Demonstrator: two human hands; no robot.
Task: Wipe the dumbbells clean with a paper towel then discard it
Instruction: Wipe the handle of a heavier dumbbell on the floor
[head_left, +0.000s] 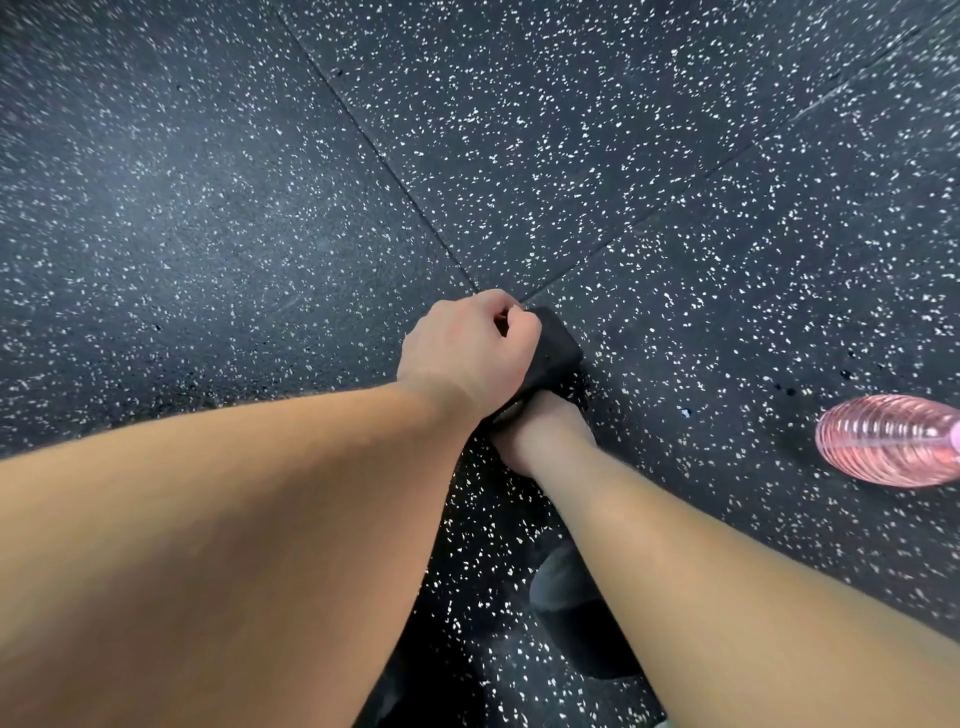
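Dumbbell (557, 347), head view: on speckled rubber floor (208, 208) just below frame centre, black hex head showing at 1 o'clock of the hands, the rest hidden beneath them. Left hand (465, 349) fisted, fingers curled tight over that head; pale scrap at the thumb, possibly paper towel, too small to confirm. Right hand (537, 434) tucked under the left wrist at 6 o'clock of the head, fingers hidden, grip impossible to tell. Likely trouble: crossed wrists cramping the wipe and leaving handle or near head untouched; tipping onto fingers if lifted by 1 end; thin towel tearing on hex edges. Judged long axis: 1 o'clock to 7 o'clock, visible head pointing away toward 1 o'clock. Pink bottle (888, 441) lying at 3 o'clock, well apart.
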